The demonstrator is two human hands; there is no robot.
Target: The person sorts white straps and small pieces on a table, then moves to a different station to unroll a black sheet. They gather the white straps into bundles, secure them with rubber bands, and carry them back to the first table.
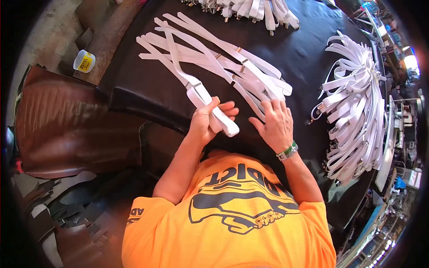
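Observation:
My left hand (210, 119) is closed around a folded pair of white suspenders (196, 94), thumb on top. The looped end sticks out toward me, and the loose strap ends cross and spread away over the black surface. A metal slider shows just above my grip. Beside it, several more white suspenders (232, 67) lie side by side with metal sliders, their folded ends near my right hand (275, 127). That hand lies palm down with its fingertips on the near straps and the thumb apart. A green and silver bracelet (287, 151) circles its wrist.
A big bundle of white suspenders with metal clips (355, 107) lies at the right, another bundle (250, 9) at the far edge. Black sheeting (308, 49) covers the table. Brown sheet material (76, 125) and a yellow-labelled white tub (84, 61) are at the left. Scraps lie lower left.

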